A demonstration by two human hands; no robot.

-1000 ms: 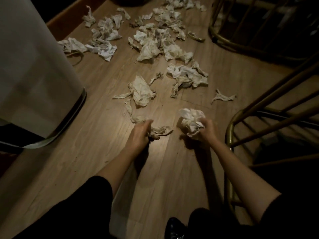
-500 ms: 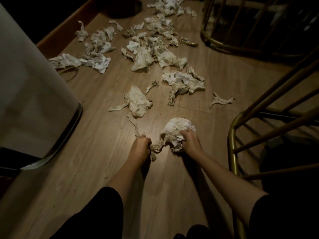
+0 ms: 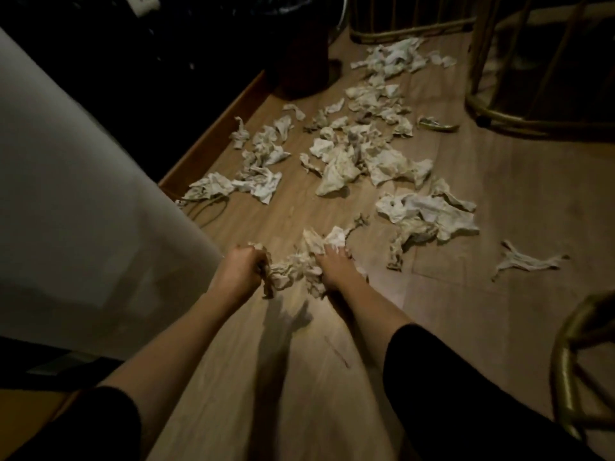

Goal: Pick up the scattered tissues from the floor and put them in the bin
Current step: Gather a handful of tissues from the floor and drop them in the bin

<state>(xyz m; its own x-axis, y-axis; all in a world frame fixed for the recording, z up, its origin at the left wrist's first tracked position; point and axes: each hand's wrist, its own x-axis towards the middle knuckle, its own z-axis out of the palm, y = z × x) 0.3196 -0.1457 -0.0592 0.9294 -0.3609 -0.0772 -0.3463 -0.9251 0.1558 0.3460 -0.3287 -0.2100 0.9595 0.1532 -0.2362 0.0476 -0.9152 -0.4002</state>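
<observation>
Head view: left hand point(image 3: 240, 271) is clenching one end of a crumpled tissue wad point(image 3: 296, 271), right hand point(image 3: 336, 268) pressing its other end against the floor point(image 3: 332, 377). Most scattered tissues point(image 3: 349, 154) are lying toward twelve o'clock, uncollected; bin point(image 3: 76, 194) at nine o'clock.

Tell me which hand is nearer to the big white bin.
The left. The left hand is closed on crumpled tissues right beside the bin, at its right side. The right hand lies farther right, beyond the tissues.
</observation>
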